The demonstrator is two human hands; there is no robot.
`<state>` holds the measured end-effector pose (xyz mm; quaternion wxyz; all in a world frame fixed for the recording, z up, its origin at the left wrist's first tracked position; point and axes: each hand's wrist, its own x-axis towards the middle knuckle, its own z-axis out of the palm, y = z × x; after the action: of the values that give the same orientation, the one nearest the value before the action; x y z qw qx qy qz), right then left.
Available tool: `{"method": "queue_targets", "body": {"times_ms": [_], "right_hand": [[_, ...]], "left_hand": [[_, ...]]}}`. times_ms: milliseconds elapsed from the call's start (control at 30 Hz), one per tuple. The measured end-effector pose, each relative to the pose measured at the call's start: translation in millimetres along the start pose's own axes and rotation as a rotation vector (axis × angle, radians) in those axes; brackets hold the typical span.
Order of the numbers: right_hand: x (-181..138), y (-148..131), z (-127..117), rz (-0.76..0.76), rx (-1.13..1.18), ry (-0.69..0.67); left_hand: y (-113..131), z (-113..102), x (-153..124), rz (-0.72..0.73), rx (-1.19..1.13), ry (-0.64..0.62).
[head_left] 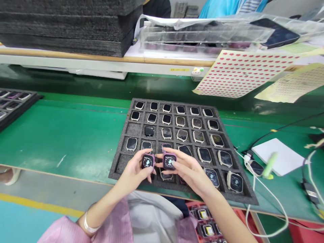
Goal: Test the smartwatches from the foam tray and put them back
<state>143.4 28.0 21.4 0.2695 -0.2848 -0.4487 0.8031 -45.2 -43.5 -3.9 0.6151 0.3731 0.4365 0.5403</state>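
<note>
My left hand point(138, 168) grips a purple smartwatch point(147, 161) with its screen lit. Beside it, my right hand point(188, 167) has its fingers around a second purple smartwatch point(169, 161), also lit, with the thumb at its screen. Both watches are held just above a dark foam tray point(121, 138) of square compartments. Most compartments that show hold a smartwatch body, such as the pale one point(204, 155) right of my hands. Two compartments at the left side hold nothing. My hands and forearms hide part of the tray's near rows.
Black foam sheets point(63, 30) are stacked on the shelf, near clear plastic trays point(202, 35) and a phone point(278, 32). A sticker sheet point(243, 72) hangs down. At right lie a white pad point(278, 156) and cables point(273, 199). Another tray point(15, 101) is far left.
</note>
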Motion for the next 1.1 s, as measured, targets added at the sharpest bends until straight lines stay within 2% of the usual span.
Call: {"method": "queue_targets", "body": {"times_ms": [200,867,1100], "right_hand": [[0,7,-3,-0.009,0.034,-0.008],[-2,12,4,-0.049,-0.102,0.119],[-6,18,6,-0.100,-0.239,0.030]], "left_hand": [[4,-8,-3,-0.066,-0.156,-0.043],[2,-6,-3,-0.021,-0.072,-0.057],[6,-8,-8,-0.004,-0.088,-0.065]]}}
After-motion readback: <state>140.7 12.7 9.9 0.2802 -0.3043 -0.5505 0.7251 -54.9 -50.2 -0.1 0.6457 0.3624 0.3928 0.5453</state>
